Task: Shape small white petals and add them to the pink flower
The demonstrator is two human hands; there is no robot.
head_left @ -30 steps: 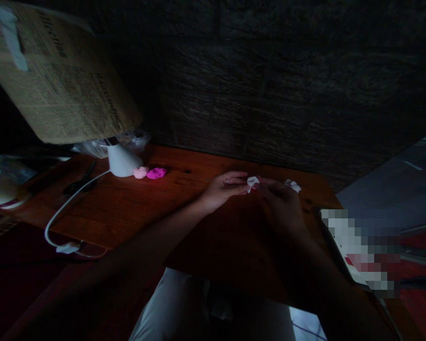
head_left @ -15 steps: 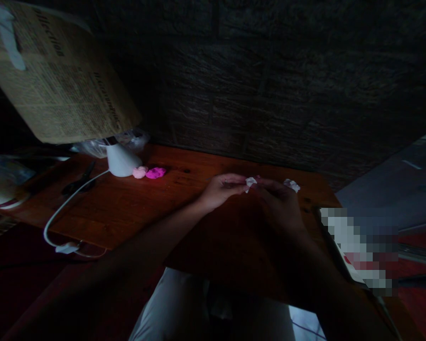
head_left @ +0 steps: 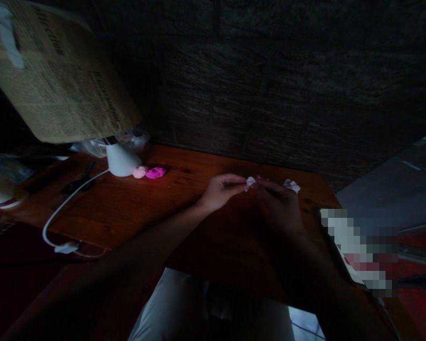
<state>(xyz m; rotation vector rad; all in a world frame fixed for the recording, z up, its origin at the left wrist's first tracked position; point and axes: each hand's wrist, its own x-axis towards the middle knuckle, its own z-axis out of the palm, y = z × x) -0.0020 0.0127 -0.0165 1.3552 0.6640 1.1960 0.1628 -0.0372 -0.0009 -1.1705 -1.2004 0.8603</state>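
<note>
Both my hands meet over the middle of a reddish wooden table point(head_left: 135, 208). My left hand point(head_left: 222, 192) and my right hand point(head_left: 279, 203) each pinch the same small white lump point(head_left: 250, 182) between their fingertips. A second small white lump point(head_left: 292, 185) lies on the table just right of my right hand. Farther left, a pale pink lump point(head_left: 139, 172) and a bright pink lump point(head_left: 155, 173) lie side by side on the wood.
A white lamp base point(head_left: 120, 161) with a white cable point(head_left: 62, 208) stands at the back left, under a sheet of newspaper point(head_left: 57, 80). Dark scissors point(head_left: 80, 182) lie left of it. A plate point(head_left: 0, 194) sits at the far left. A dark brick wall runs behind.
My fingers have closed in on the white lump, which shows smaller now. My hands have barely shifted.
</note>
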